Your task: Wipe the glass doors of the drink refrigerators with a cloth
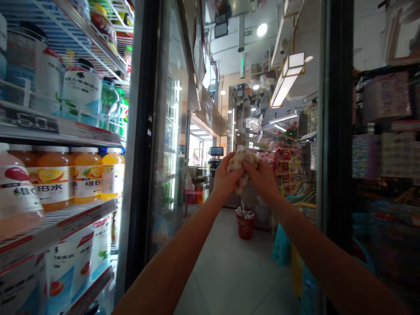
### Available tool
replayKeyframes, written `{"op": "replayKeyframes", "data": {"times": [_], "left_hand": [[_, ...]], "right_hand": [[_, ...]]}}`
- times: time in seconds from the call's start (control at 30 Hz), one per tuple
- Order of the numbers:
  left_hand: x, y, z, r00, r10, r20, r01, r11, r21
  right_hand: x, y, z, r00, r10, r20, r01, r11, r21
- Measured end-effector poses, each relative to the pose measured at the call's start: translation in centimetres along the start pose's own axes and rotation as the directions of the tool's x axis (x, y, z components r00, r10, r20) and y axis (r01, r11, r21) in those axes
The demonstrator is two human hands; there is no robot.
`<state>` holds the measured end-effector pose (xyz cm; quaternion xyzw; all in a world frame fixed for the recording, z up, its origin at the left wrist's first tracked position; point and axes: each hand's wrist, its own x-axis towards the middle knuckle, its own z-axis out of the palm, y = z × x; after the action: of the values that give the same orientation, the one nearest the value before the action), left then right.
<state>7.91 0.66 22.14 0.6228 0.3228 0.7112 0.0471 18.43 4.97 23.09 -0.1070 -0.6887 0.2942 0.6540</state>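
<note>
Both arms reach forward at chest height in a shop aisle. My left hand [225, 177] and my right hand [262, 177] are closed together on a crumpled pale cloth [239, 161] with faint reddish marks. The cloth is bunched between the fingers of both hands, and a tail of it hangs down between my palms. The hands are out in the aisle, between an open fridge on the left and its glass door on the right.
The open fridge holds shelves [78, 214] of orange drink bottles [52, 177] and white-labelled bottles [80, 94]. The dark-framed glass door [337, 153] stands at right. A red bucket [245, 223] sits on the tiled floor ahead, near a till screen [215, 151].
</note>
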Motion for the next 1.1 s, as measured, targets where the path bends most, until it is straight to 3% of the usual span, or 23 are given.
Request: {"op": "replayKeyframes", "data": {"times": [0.07, 0.13, 0.17, 0.23, 0.3, 0.37, 0.47, 0.53, 0.6, 0.67, 0.7, 0.73, 0.77, 0.8, 0.83, 0.87, 0.9, 0.93, 1.0, 1.03, 1.1], "left_hand": [[-0.1, -0.2, -0.8, 0.995, 0.076, -0.072, -0.069, 0.993, 0.096], [-0.5, -0.5, -1.4, 0.94, 0.299, -0.162, -0.226, 0.905, 0.36], [-0.7, -0.8, -1.4, 0.896, 0.429, -0.119, -0.322, 0.809, 0.491], [-1.1, -1.8, -1.0, 0.81, 0.579, 0.089, -0.494, 0.594, 0.635], [-0.9, -3.3, -0.2, 0.778, 0.58, 0.241, -0.553, 0.452, 0.7], [-0.3, -4.8, 0.1, 0.791, 0.548, 0.274, -0.521, 0.367, 0.771], [1.5, -6.3, -2.3, 0.793, 0.53, 0.299, -0.502, 0.292, 0.814], [2.8, -6.8, -5.9, 0.813, 0.554, 0.179, -0.408, 0.322, 0.855], [3.8, -6.9, -9.6, 0.81, 0.579, -0.095, -0.196, 0.42, 0.886], [4.1, -6.9, -11.2, 0.732, 0.584, -0.352, -0.004, 0.52, 0.854], [3.9, -6.9, -10.7, 0.714, 0.588, -0.38, 0.017, 0.528, 0.849], [3.4, -6.8, -9.5, 0.728, 0.602, -0.327, -0.025, 0.5, 0.866], [2.9, -6.7, -7.6, 0.759, 0.618, -0.204, -0.12, 0.44, 0.89], [2.2, -6.6, -5.5, 0.787, 0.617, 0.022, -0.292, 0.34, 0.894], [1.6, -6.6, -3.5, 0.763, 0.599, 0.242, -0.464, 0.248, 0.85], [1.1, -6.5, -1.9, 0.699, 0.572, 0.43, -0.613, 0.168, 0.772], [0.9, -6.5, -1.1, 0.649, 0.546, 0.53, -0.689, 0.127, 0.714], [0.8, -6.5, -1.4, 0.635, 0.546, 0.546, -0.704, 0.12, 0.7], [1.2, -6.6, -4.5, 0.706, 0.598, 0.38, -0.587, 0.193, 0.787], [1.6, -6.8, -6.9, 0.75, 0.634, 0.19, -0.446, 0.272, 0.853], [2.4, -7.2, -11.3, 0.751, 0.658, -0.047, -0.274, 0.376, 0.885]], "right_hand": [[0.1, 0.0, 0.2, 0.998, 0.024, -0.049, -0.025, 1.0, -0.02], [0.6, 0.1, 0.5, 0.99, -0.036, -0.139, 0.017, 0.99, -0.137], [0.8, 0.3, 0.7, 0.983, -0.09, -0.158, 0.054, 0.975, -0.213], [1.4, 0.4, 1.0, 0.982, -0.166, -0.096, 0.125, 0.935, -0.332], [1.8, 0.2, 1.0, 0.98, -0.198, 0.03, 0.194, 0.9, -0.39], [2.1, -0.4, 0.0, 0.957, -0.281, 0.072, 0.28, 0.825, -0.49], [2.2, -1.2, -3.5, 0.849, -0.525, 0.067, 0.404, 0.561, -0.722], [2.0, -0.9, -6.6, 0.776, -0.616, 0.133, 0.428, 0.36, -0.829], [1.7, 0.3, -9.4, 0.744, -0.635, 0.209, 0.428, 0.213, -0.878], [1.1, 1.8, -10.9, 0.747, -0.617, 0.248, 0.413, 0.139, -0.9], [0.8, 2.6, -11.1, 0.753, -0.606, 0.256, 0.406, 0.122, -0.906], [0.6, 3.3, -10.9, 0.761, -0.592, 0.264, 0.402, 0.112, -0.909], [0.3, 3.9, -10.4, 0.768, -0.583, 0.266, 0.397, 0.107, -0.911], [0.1, 4.3, -9.8, 0.771, -0.581, 0.261, 0.39, 0.106, -0.915], [0.0, 4.5, -9.3, 0.772, -0.583, 0.255, 0.383, 0.106, -0.918], [-0.1, 4.6, -8.9, 0.769, -0.585, 0.255, 0.381, 0.101, -0.919], [-0.1, 4.7, -8.7, 0.766, -0.587, 0.261, 0.383, 0.091, -0.919], [-0.1, 4.7, -8.9, 0.763, -0.588, 0.269, 0.384, 0.078, -0.92], [-0.1, 4.6, -9.8, 0.762, -0.583, 0.281, 0.381, 0.054, -0.923], [-0.2, 4.6, -10.5, 0.766, -0.577, 0.284, 0.378, 0.046, -0.925], [-0.4, 4.7, -11.5, 0.769, -0.576, 0.277, 0.366, 0.041, -0.93]]}}
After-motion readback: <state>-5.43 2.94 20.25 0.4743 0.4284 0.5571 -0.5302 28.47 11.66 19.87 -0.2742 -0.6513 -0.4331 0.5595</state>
